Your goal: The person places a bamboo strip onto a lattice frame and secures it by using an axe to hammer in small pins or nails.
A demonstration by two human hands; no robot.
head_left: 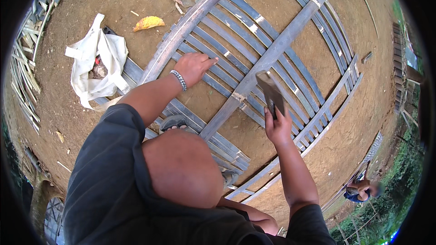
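A frame of dark bamboo slats (222, 36) lies on the ground, crossed by a thick middle bar (277, 45) and bordered by long rails. Over the slats on its left side is my left hand (196, 67), a chain bracelet on the wrist. Its fingers are drawn together near a slat; whatever they pinch is too small to make out. My right hand (278, 127) is closed around a dark, broad, blade-like tool (271, 91), raised above the slats right of the middle bar. The tool's exact kind is unclear. One sandalled foot (173, 122) rests by the near slats.
A white cloth bag (106, 56) with something red inside lies left of the frame. A yellow leaf (149, 23) is on the dirt beyond it. Split bamboo strips (25, 68) are piled at far left. Another person (361, 190) is at lower right, near green plants (395, 199).
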